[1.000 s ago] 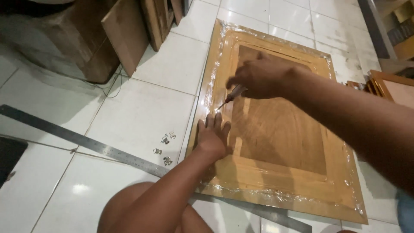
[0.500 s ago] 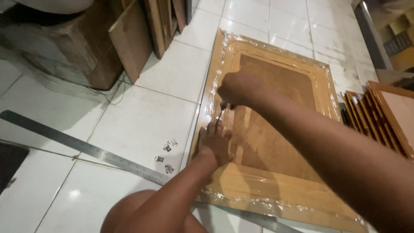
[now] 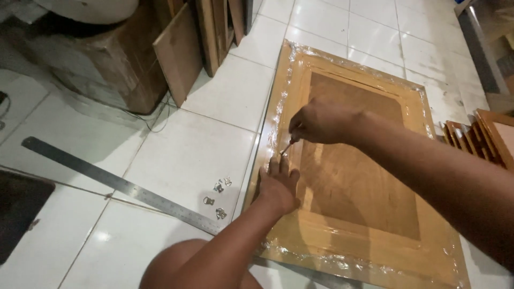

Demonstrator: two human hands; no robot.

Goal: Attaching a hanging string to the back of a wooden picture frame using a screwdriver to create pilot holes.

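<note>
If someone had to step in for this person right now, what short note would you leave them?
Left hand: flat on the left rail of the wooden framed panel, pressing it to the tiled floor.
Right hand: pinching a thin pointed tool, tip at the left rail just above the left fingers.
Things: the panel lies flat, edges wrapped in clear plastic. Small metal hangers lie loose on the tile left of it, beside a long steel ruler.
Done: nothing fitted on the rail that I can see.
Left: the hangers are still unattached, judging by where they lie.
</note>
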